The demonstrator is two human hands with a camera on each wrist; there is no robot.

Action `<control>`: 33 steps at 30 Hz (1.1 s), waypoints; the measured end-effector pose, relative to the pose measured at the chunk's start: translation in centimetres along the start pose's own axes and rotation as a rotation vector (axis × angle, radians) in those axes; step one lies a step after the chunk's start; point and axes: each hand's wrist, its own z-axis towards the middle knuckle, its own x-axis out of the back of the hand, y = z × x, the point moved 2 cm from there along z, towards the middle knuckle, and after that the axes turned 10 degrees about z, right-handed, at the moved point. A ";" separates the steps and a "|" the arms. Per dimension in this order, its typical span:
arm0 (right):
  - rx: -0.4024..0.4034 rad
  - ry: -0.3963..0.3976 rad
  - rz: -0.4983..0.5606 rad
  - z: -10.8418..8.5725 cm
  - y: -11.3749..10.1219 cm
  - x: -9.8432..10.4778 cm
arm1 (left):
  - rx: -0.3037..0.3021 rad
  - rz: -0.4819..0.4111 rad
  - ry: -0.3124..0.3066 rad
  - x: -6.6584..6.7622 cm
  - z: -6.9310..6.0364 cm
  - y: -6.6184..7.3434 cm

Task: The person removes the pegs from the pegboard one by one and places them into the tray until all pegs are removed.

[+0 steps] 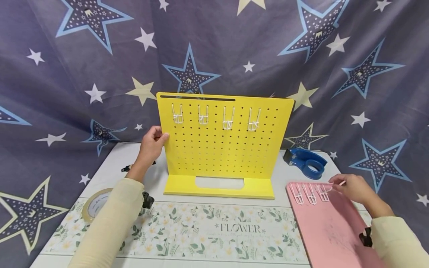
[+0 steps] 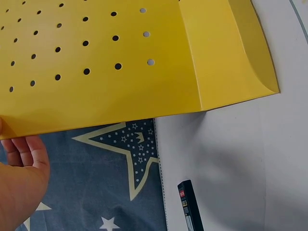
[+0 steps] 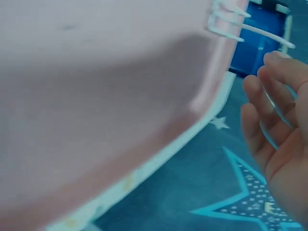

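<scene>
My left hand [image 1: 151, 146] grips the left edge of a yellow pegboard [image 1: 218, 149], thumb in front and fingers behind. The board stands upright on its bent base. Several white wire hooks [image 1: 203, 114] hang in a row near its top. To the right, three more white double-wire hooks [image 1: 311, 194] lie along the far edge of a pink tray [image 1: 326, 227]. My right hand [image 1: 353, 190] is at the rightmost hook [image 3: 228, 21], its loosely bent fingers beside the protruding prong. In the right wrist view no hook shows between the fingers.
A blue tape dispenser [image 1: 306, 162] lies behind the tray. On the left are a tape roll [image 1: 95, 204] and a small black object [image 1: 127, 168], partly behind the left arm. A floral runner [image 1: 207, 230] crosses the white table [image 1: 117, 160]; a starry curtain [image 1: 234, 44] hangs behind.
</scene>
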 end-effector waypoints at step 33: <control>0.426 0.583 0.067 7.5 -23.2 2.4 | -0.004 0.011 0.005 0.0 0.1 -0.1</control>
